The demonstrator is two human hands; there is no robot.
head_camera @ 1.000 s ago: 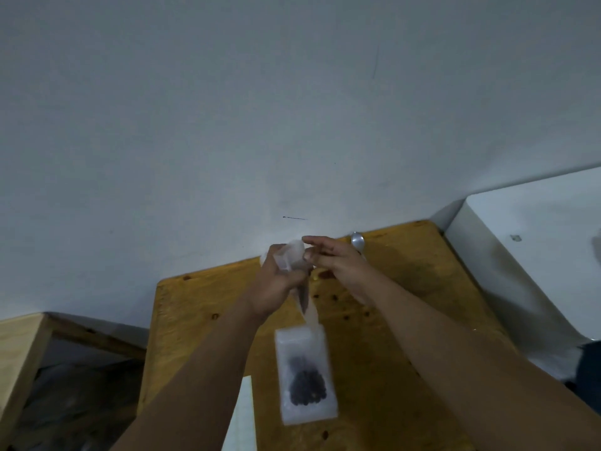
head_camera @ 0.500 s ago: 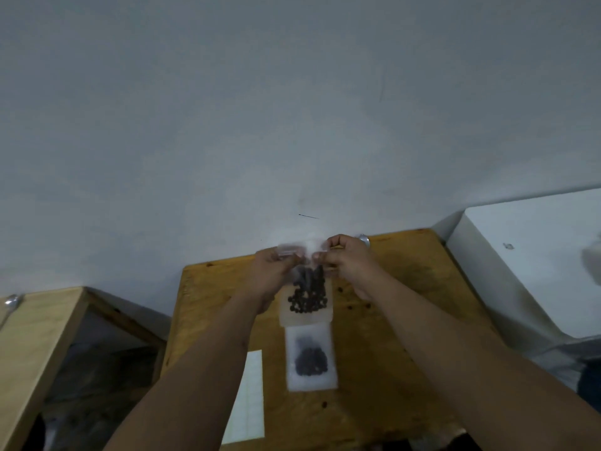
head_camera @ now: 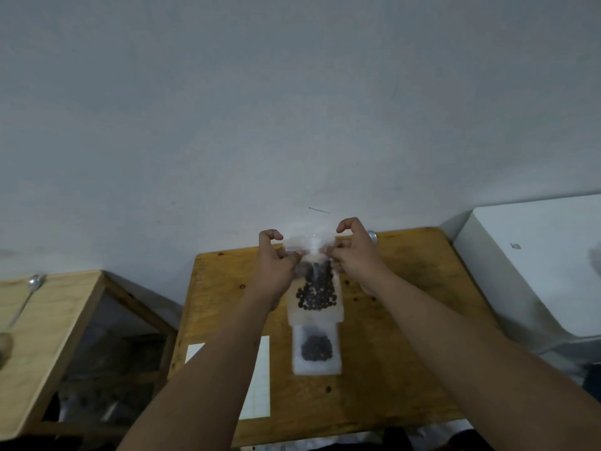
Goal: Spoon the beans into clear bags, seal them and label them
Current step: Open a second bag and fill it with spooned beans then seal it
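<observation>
Both forearms reach forward, bare, converging toward the middle. The left hand and right hand are raised at the same height, close together but apart. Each pinches with thumb and fingers curled inward at the top edge of the bag, index fingers hooked above, wrists straight.

Clear glossy plastic bag, matt knotty wood table, shiny metal spoon, matt paper label sheet
</observation>
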